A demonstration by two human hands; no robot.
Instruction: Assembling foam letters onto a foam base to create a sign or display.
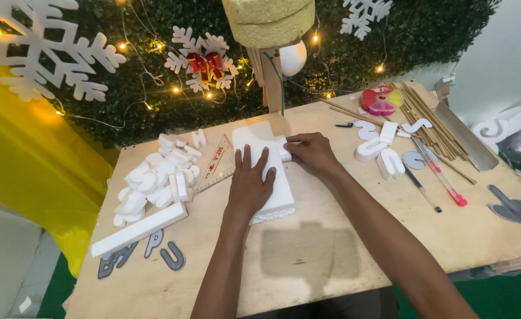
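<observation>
A white foam slab (253,139) lies on the wooden table (308,260), running away from me. My left hand (250,183) presses flat on its middle, fingers spread. My right hand (311,152) grips a small white foam piece (282,147) against the slab's right edge near the far end. The slab's near end (272,212) looks rough and crumbly.
A heap of white foam offcuts (154,177), a clear triangular ruler (216,162), a long foam bar (139,229) and grey letter shapes (172,255) lie left. Right are foam letters (378,153), pens (443,183), wooden sticks (432,118), a pink tape roll (380,101) and a metal strip (464,139).
</observation>
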